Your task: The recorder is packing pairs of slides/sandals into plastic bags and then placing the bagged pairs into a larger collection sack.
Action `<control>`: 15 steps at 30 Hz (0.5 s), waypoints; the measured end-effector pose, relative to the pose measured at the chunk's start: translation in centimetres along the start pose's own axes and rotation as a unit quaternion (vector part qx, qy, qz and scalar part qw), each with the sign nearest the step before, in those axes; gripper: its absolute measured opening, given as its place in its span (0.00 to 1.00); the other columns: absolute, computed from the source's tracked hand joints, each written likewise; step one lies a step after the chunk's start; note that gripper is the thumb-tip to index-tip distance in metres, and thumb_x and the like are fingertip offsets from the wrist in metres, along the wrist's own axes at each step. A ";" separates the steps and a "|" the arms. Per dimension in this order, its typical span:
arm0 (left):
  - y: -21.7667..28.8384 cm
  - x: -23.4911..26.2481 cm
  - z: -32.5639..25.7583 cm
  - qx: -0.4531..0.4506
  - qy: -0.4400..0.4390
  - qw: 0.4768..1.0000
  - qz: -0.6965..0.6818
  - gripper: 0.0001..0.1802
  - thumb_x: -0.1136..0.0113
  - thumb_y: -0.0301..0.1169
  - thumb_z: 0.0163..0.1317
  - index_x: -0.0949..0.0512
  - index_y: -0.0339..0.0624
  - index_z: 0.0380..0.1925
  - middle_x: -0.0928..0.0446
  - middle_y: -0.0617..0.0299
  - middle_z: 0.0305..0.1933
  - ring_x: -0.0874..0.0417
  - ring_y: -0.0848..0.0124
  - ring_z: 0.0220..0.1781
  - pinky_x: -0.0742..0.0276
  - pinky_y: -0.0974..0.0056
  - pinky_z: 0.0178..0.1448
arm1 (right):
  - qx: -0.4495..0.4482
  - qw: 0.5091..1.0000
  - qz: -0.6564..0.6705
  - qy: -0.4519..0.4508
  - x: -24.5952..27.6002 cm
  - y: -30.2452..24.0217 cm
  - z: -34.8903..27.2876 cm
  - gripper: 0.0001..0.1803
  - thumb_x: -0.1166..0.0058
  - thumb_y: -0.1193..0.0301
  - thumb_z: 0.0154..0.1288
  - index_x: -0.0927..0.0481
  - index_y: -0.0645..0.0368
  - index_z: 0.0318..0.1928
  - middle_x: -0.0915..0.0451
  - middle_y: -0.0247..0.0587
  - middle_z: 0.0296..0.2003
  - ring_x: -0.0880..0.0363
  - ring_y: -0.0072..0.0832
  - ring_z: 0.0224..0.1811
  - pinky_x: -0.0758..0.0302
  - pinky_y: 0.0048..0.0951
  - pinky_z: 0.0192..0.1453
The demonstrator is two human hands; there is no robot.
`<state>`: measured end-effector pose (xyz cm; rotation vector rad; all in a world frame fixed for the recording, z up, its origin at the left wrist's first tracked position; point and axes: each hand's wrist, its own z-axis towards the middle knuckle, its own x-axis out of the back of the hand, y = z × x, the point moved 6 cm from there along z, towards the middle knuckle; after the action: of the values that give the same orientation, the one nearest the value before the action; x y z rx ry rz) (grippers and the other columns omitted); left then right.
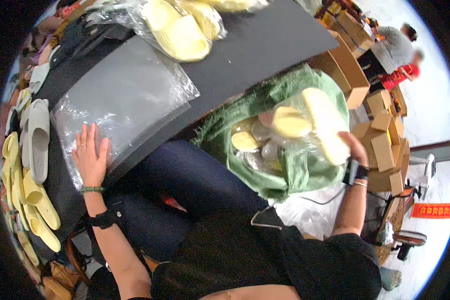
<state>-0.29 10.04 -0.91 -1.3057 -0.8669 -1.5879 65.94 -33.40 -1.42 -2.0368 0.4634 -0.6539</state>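
My left hand (90, 160) lies flat, fingers spread, on a stack of clear plastic bags (130, 90) on the dark table. Off to the right, my right hand (354, 150) grips a bagged pair of pale yellow slippers (325, 125) by its edge. The pair is blurred, and my fingertips are partly hidden behind it. Beneath it gapes a green woven sack (305, 180) holding more bagged slippers (245, 141), yellow and greyish.
Bagged yellow slippers (177, 35) rest on the table (265, 40) at the far side. Loose grey slippers (37, 140) and yellow slippers (37, 210) line the left. Cardboard boxes (382, 145) stand at right, with people (392, 47) beyond. Clear plastic (310, 212) lies below the sack.
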 end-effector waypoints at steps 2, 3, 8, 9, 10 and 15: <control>0.5 0.2 -0.1 0.010 0.018 1.000 -0.016 0.33 0.53 0.56 0.68 0.37 0.59 0.70 0.44 0.59 0.76 0.48 0.54 0.78 0.57 0.37 0.75 | 0.142 0.985 0.026 0.092 4.6 -6.1 -1.1 0.22 0.49 0.59 0.70 0.22 0.64 0.53 0.20 0.38 0.49 0.22 0.28 0.51 0.27 0.30 0.60; 0.6 0.5 -0.3 0.013 0.009 1.000 -0.008 0.32 0.52 0.54 0.68 0.37 0.59 0.70 0.45 0.60 0.77 0.47 0.55 0.78 0.57 0.38 0.75 | 0.192 0.975 0.025 0.110 3.5 -10.4 -1.6 0.21 0.49 0.60 0.70 0.23 0.64 0.54 0.20 0.39 0.50 0.22 0.28 0.51 0.28 0.31 0.60; 1.6 1.8 -0.6 0.030 -0.009 0.999 -0.029 0.33 0.49 0.53 0.66 0.37 0.58 0.70 0.44 0.60 0.76 0.48 0.55 0.78 0.58 0.40 0.76 | 0.461 0.866 -0.025 0.190 -5.5 -30.2 -3.0 0.17 0.44 0.64 0.68 0.23 0.65 0.50 0.20 0.40 0.46 0.19 0.29 0.43 0.23 0.34 0.48; 1.6 2.0 -0.7 0.024 0.006 0.999 -0.034 0.34 0.49 0.53 0.66 0.36 0.58 0.69 0.44 0.59 0.76 0.47 0.55 0.77 0.58 0.40 0.76 | 0.504 0.815 -0.114 0.262 -7.6 -33.0 -2.6 0.18 0.42 0.62 0.67 0.23 0.64 0.48 0.19 0.42 0.44 0.18 0.31 0.42 0.23 0.35 0.46; 1.5 2.3 -0.9 0.032 0.017 0.999 -0.034 0.34 0.49 0.53 0.66 0.36 0.58 0.69 0.44 0.59 0.76 0.47 0.55 0.77 0.58 0.40 0.76 | 0.538 0.748 -0.200 0.334 -10.1 -35.9 -2.6 0.20 0.41 0.60 0.65 0.24 0.63 0.47 0.19 0.44 0.43 0.18 0.34 0.41 0.22 0.36 0.44; 1.7 2.0 -0.5 0.028 0.022 0.998 -0.056 0.34 0.49 0.56 0.65 0.34 0.56 0.67 0.43 0.58 0.76 0.46 0.53 0.77 0.59 0.41 0.77 | 0.641 0.573 -0.287 0.423 -25.2 -42.9 3.6 0.25 0.36 0.62 0.54 0.29 0.60 0.49 0.24 0.50 0.40 0.24 0.47 0.46 0.24 0.44 0.46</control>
<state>0.97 8.59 0.96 -1.1975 -0.9638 -1.6605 51.21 4.80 27.10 -0.2774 -0.2411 -1.7226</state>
